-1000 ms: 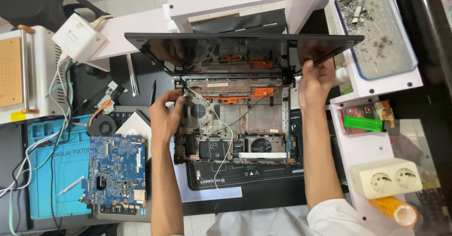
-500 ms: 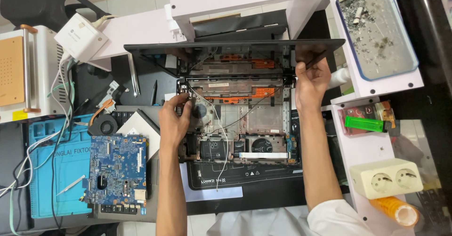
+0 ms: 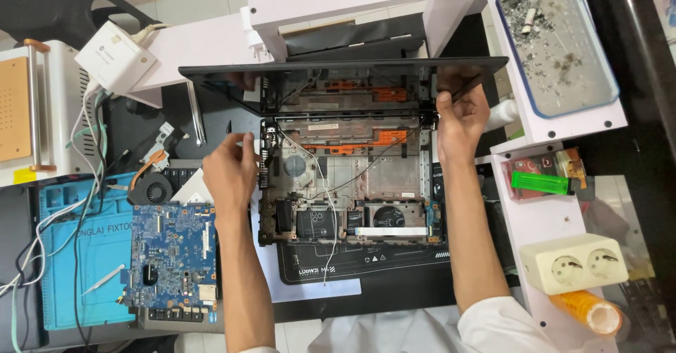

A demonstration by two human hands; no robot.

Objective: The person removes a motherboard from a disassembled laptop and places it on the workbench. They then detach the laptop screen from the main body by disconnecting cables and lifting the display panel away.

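Nearest me, I see the blue circuit board lying on the bench beside my left forearm. My left hand rests loosely curled against the left edge of the opened laptop base, gripping nothing I can make out. Farther off, my right hand pinches the right corner of the raised screen lid. Beyond it stands an ash-filled tray.
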